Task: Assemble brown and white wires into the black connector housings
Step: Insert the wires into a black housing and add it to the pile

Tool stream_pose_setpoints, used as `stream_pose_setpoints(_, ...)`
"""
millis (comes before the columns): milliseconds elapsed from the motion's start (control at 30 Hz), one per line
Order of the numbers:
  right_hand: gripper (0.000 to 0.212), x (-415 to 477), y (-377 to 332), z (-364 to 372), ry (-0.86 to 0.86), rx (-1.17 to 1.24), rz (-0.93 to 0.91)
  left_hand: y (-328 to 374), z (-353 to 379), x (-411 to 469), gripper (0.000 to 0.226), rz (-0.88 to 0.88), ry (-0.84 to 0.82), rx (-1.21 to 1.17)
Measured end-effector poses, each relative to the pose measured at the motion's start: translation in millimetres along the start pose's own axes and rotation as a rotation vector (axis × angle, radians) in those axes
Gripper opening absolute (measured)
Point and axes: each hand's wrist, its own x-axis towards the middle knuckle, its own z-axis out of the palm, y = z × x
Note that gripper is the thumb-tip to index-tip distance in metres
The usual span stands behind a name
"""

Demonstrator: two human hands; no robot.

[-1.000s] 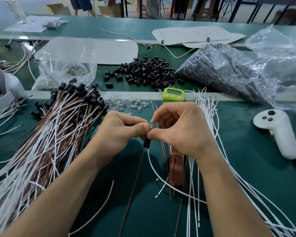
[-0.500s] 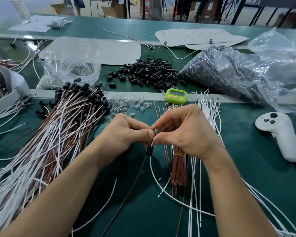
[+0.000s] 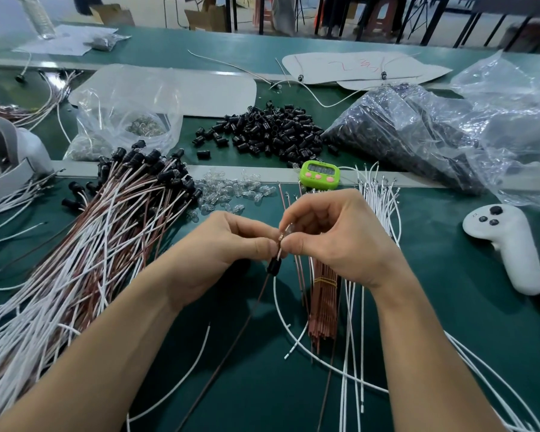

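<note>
We count two hands, left hand (image 3: 228, 247) plus right hand (image 3: 340, 244). One brown wire (image 3: 231, 341) and one white wire (image 3: 275, 294) in one housing (image 3: 274, 265). One timer (image 3: 319, 173), one controller (image 3: 508, 244), one banded bundle (image 3: 323, 307), probably three bags (image 3: 125, 120). The loose housings (image 3: 268, 132) are too many to count.

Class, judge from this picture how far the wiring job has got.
Done: a heap of wired housings lies left. In hand: the left hand and right hand pinch wire ends above one black housing. Left: loose housings, bundled brown wires, white wires.
</note>
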Motion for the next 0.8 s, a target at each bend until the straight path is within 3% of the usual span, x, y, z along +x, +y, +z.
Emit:
stream_pose_setpoints(267,0.016,1,4,2,-0.034,0.03,0.002,-1,3,1,0.017,-0.02,0.03,-0.008)
stream_pose_setpoints(400,0.012,2,7,1,-0.055,0.015,0.012,2,5,1,0.037,-0.047,0.053,-0.05)
stream_pose_setpoints(467,0.011,2,10,2,-0.062,0.014,0.022,3,5,2,0.036,-0.041,0.06,-0.061)
stream_pose_setpoints(633,0.01,5,12,-2,0.028,0.046,0.006,5,5,-1,0.041,-0.019,0.008,-0.034)
stream_pose_setpoints(800,0.014,7,13,-7,0.14,0.146,-0.036,6,7,-2,0.022,-0.082,-0.037,-0.023)
